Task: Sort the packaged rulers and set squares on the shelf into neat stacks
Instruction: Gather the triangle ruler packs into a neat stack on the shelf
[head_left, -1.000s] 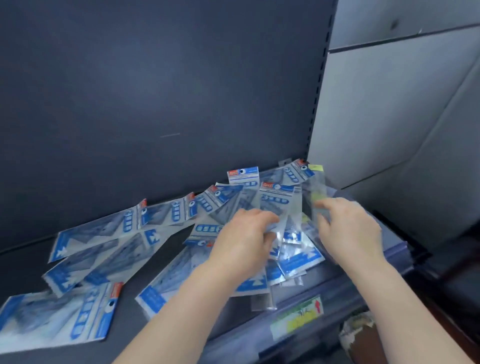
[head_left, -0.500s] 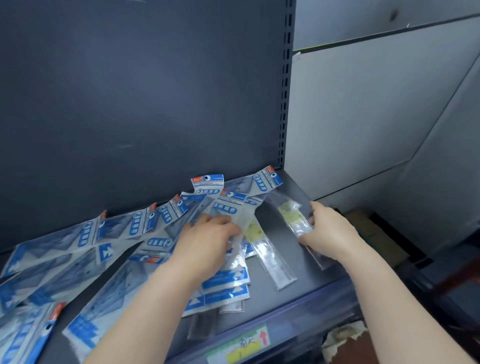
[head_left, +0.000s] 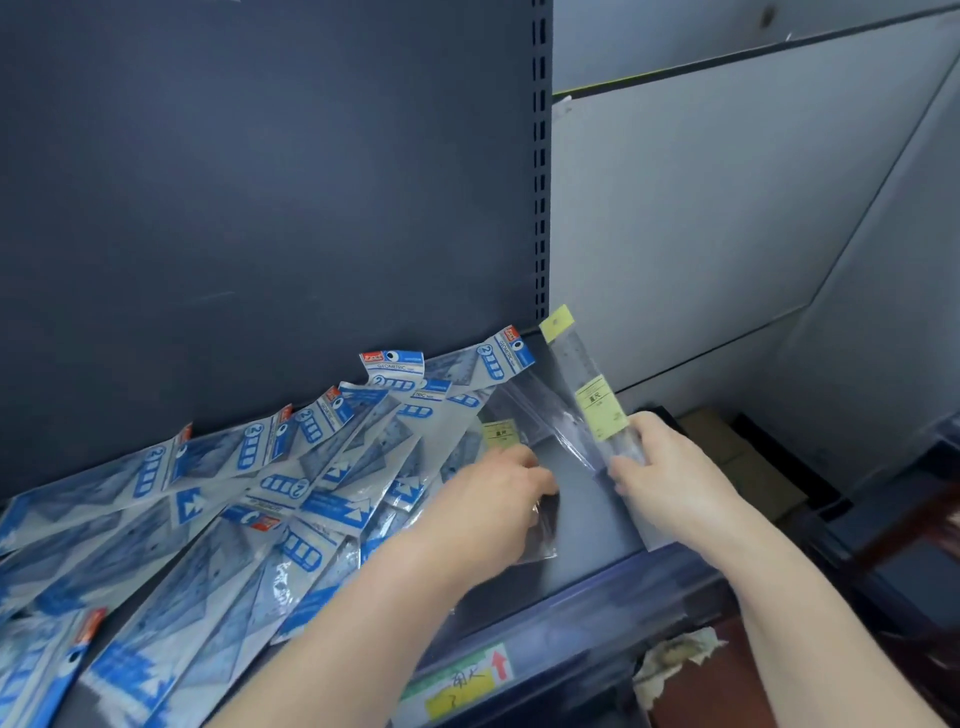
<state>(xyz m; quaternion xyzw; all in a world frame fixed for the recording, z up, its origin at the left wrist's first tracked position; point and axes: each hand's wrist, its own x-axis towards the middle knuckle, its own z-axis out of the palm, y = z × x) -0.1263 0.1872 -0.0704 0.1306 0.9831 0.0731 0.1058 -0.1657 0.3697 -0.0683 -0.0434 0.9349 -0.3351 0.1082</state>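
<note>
Blue set-square packets (head_left: 291, 499) lie fanned across the shelf (head_left: 587, 519). Beside them, the left hand (head_left: 488, 504) pinches a clear ruler packet (head_left: 501, 434). The right hand (head_left: 670, 478), fingers (head_left: 623, 467) curled, grips a yellow-topped ruler packet (head_left: 587, 384) tilted upward.

The set square packs (head_left: 291, 499), blue and white, lie fanned and overlapping across the lower left and centre. One clear ruler pack (head_left: 582, 374) with yellow labels is raised and tilted at centre right, its top pointing up-left. A second ruler pack (head_left: 501, 434), also clear, lies flat at centre.
</note>
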